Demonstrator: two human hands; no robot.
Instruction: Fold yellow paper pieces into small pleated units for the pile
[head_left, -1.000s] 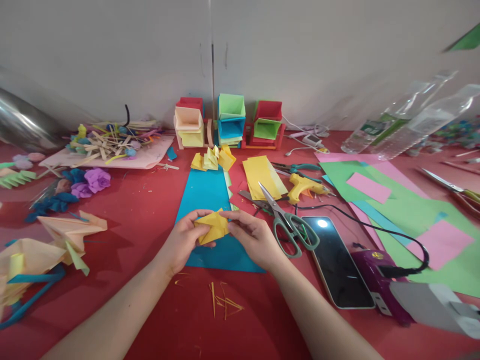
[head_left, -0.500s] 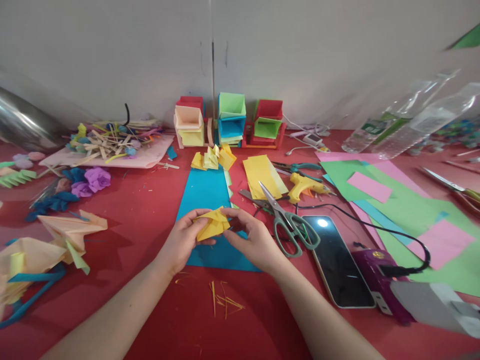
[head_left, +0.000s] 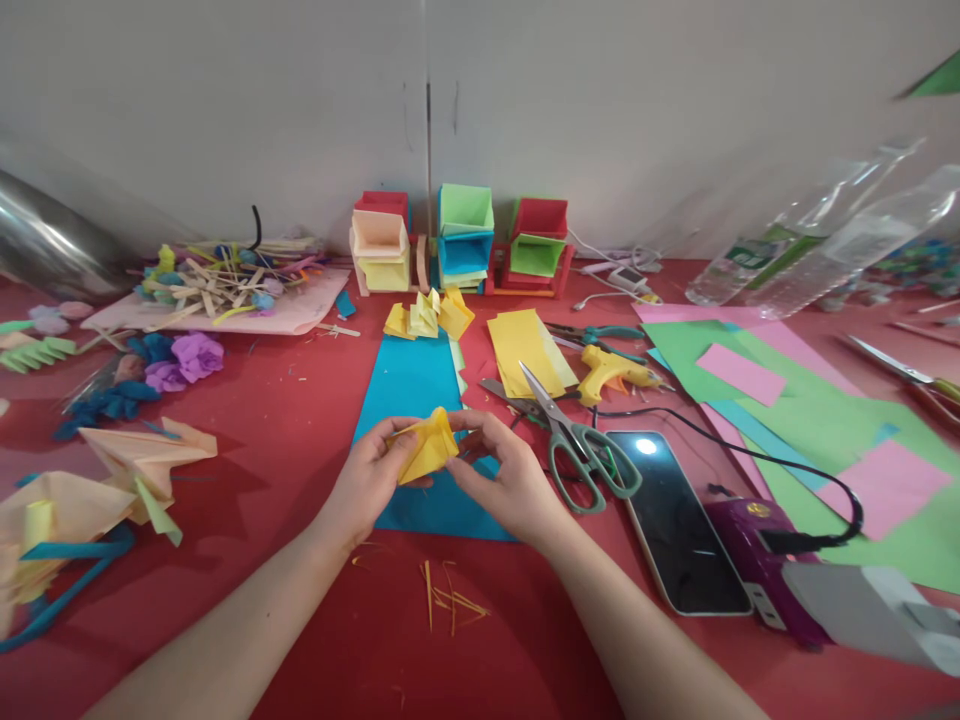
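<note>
A folded piece of yellow paper [head_left: 427, 450] is held over a blue paper sheet [head_left: 409, 385]. My left hand [head_left: 375, 470] pinches its left side, thumb on top and fingers beneath. On the other side, my right hand [head_left: 495, 468] has thumb and fingers at the paper's right edge. Just beyond the sheet's far end lie small folded yellow pieces [head_left: 429, 315]. A stack of yellow paper [head_left: 525, 352] rests to the right. Green-handled scissors [head_left: 581, 450] lie beside my right hand, partly over another dark blade.
Folded paper boxes [head_left: 465, 235] stand by the wall. Right are a yellow glue gun [head_left: 615, 370], a phone [head_left: 679, 525], a purple power strip [head_left: 765, 540], coloured sheets [head_left: 825, 410] and plastic bottles [head_left: 795, 240]. Left are craft sticks [head_left: 217, 285] and paper flowers [head_left: 196, 358]. Yellow scraps [head_left: 450, 600] lie in front.
The yellow paper's upper right part now stands up and curls where it lay flatter. Both hands stay in nearly the same place, and the view has shifted slightly.
</note>
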